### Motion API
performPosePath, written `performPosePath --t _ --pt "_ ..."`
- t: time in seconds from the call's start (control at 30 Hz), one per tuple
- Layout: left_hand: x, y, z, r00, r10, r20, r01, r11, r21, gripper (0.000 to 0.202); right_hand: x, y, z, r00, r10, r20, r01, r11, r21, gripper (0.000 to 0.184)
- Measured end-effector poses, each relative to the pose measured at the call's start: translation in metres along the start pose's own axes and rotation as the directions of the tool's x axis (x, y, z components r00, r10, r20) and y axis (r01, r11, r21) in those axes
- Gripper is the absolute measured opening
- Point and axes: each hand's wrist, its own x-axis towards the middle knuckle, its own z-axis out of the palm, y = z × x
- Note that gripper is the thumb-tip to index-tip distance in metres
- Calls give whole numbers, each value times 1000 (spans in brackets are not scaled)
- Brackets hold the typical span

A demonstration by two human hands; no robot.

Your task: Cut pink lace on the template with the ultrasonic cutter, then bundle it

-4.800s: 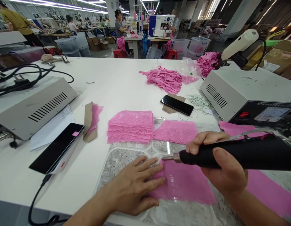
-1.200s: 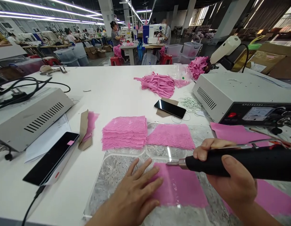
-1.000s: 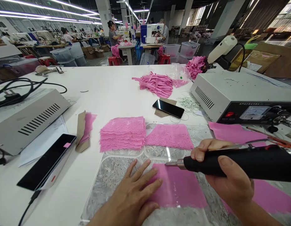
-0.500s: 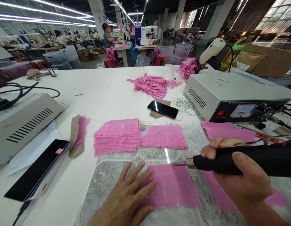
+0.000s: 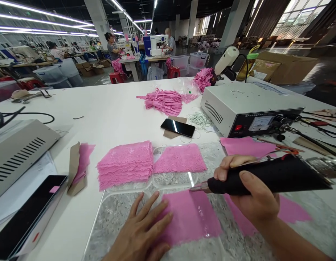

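Note:
My left hand lies flat with fingers spread, its fingertips on the left part of a pink fabric piece. In my right hand is a black handheld ultrasonic cutter with a metal tip. That tip is at the fabric's upper edge; whether it touches cannot be told. Beyond my hands sit a thick stack of pink lace pieces and a thinner lace pile. A marbled mat with clear template outlines lies beneath them. Another pink fabric piece is partly hidden under my right forearm.
A grey control box with a dial stands at the right, cables running from it. A black phone and pink straps lie farther back. At left are a second grey box and a dark tablet-like slab.
The camera view has turned slightly right, so most things sit farther left. The right hand's cutter has tilted, its rear end now showing. The left hand stays on the fabric.

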Motion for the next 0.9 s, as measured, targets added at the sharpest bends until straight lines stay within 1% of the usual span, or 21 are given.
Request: performPosePath --t 0.1,0.2,0.27,0.33,0.43,0.53,0.63,0.77,0.9 --pt "6 3 -3 1000 24 -15 -23 999 41 35 4 -7 -10 998 -6 -64 6 1000 -1 13" --pt "23 12 -2 998 52 -29 -52 998 25 30 6 -13 -23 992 -6 -124 1 999 -42 14" --pt "39 21 4 995 70 -67 -72 997 -25 28 5 -15 -28 989 3 -146 -10 999 -47 14" --pt "55 32 14 992 68 -104 -76 994 -79 28 4 -15 -31 990 21 -142 -25 999 -30 14" --pt "70 46 33 986 64 -153 -81 991 -107 36 3 -14 -31 992 27 -122 -29 999 -14 13" --pt "71 51 45 985 122 -121 -133 987 -85 43 4 -12 -30 992 10 -125 -11 1000 -7 13" --pt "66 50 50 979 180 -98 -186 981 -57 48 5 -10 -29 994 9 -107 -10 1000 -5 13" --pt "60 47 52 979 183 -95 -187 981 -40 49 5 -8 -30 995 6 -101 -8 1000 -17 14" --pt "60 48 54 977 195 -89 -198 980 -21 51 5 -8 -31 994 7 -112 -11 999 -32 15"
